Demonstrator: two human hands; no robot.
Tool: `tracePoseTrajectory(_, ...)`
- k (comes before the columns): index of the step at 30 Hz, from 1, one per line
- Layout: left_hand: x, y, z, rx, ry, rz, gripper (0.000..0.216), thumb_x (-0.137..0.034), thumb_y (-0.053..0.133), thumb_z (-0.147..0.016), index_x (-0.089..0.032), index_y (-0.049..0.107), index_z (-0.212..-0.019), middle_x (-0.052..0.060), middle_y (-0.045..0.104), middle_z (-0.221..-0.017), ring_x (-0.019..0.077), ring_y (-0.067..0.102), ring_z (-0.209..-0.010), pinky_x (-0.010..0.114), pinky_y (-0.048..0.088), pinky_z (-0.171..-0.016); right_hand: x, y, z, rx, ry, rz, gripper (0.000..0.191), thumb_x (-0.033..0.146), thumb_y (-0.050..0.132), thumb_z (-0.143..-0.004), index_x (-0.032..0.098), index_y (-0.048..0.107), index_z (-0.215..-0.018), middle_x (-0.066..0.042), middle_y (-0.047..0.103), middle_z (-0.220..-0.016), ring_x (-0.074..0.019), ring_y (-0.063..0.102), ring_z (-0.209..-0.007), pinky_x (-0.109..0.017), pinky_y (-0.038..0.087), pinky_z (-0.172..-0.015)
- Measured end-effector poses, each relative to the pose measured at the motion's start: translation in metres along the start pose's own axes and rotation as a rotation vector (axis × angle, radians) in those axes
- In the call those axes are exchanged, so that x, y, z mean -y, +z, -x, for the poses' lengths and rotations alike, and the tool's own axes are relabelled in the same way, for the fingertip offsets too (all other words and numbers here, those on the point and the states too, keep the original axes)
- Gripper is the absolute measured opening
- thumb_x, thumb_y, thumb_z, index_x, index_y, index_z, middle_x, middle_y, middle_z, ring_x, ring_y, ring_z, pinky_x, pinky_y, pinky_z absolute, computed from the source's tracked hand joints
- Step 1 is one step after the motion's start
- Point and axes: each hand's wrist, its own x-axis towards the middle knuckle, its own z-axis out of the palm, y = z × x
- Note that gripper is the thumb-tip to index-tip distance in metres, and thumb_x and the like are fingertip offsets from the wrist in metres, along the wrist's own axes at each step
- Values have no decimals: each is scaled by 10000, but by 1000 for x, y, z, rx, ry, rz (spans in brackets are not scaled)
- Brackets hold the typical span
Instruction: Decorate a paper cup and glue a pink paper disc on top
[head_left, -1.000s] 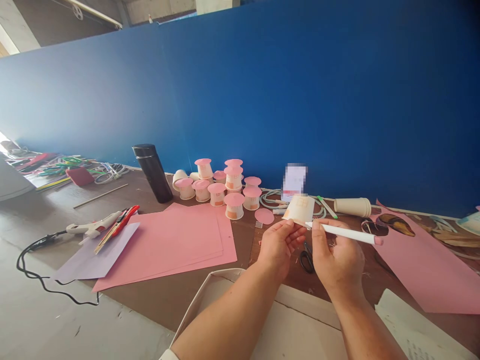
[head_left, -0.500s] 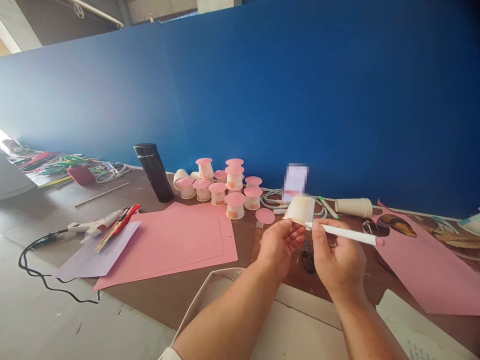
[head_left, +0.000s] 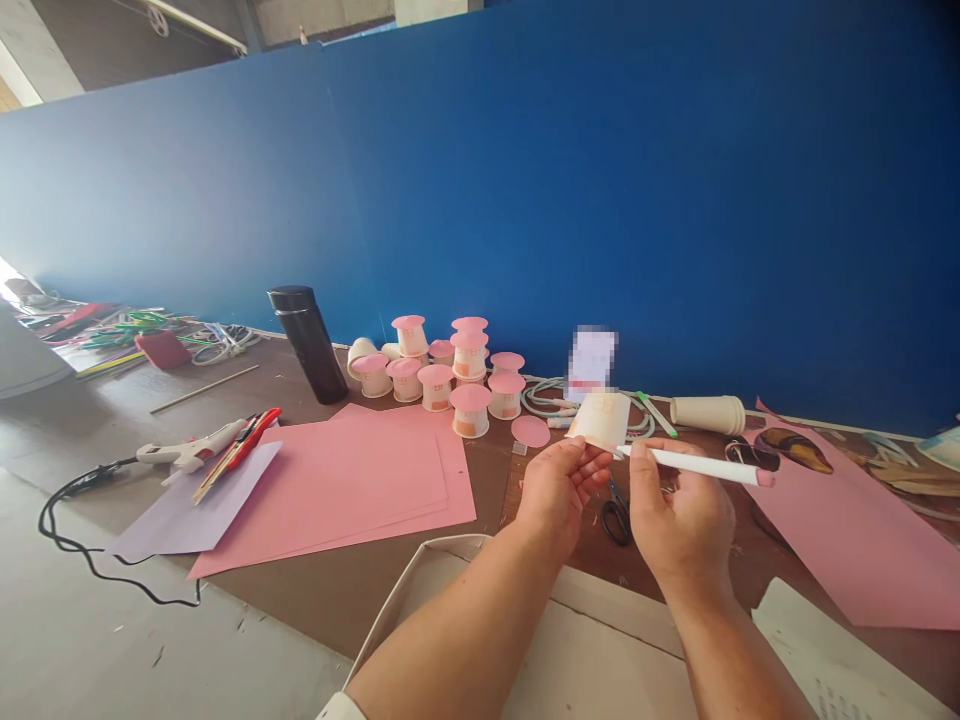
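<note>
Right of centre in the frame, the left hand (head_left: 559, 488) has its grip pinched on the lower rim of a white paper cup (head_left: 606, 418), thumb in front. The cup is upside down: its narrow base points to the top of the frame, its wide mouth downward, and its axis stands nearly upright, leaning a little to the right. A faint window drawing shows on its wall.

The right hand (head_left: 682, 520) grasps a white marker (head_left: 697, 463) between thumb and fingers. The marker's long axis runs almost level across the frame, sloping slightly down to the right; its tip points left at the cup's rim, and its pink end points right. Whether the tip touches the rim, I cannot tell.

Below the hands lie black-handled scissors (head_left: 616, 518) on the brown desk (head_left: 330, 590). Left of the held cup is a pink disc (head_left: 530, 432), then a cluster of upturned cups with pink disc tops (head_left: 471, 398). To the right, a stack of cups (head_left: 707, 413) lies on its side, lengthwise across the frame.
</note>
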Motion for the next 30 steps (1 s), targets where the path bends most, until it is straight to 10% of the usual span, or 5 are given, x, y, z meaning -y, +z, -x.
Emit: tracePoseTrajectory(30,2,-2,-2,52,28,-59,96,-162,692,-852,-81,696,-801,119,718,-830,146,693,-748,237,543,-719,5,-2,0,31,-66,-14,269,417,553,-957,181,678,-922,-104,755,-871,-239,712,-794,-322,523,-697)
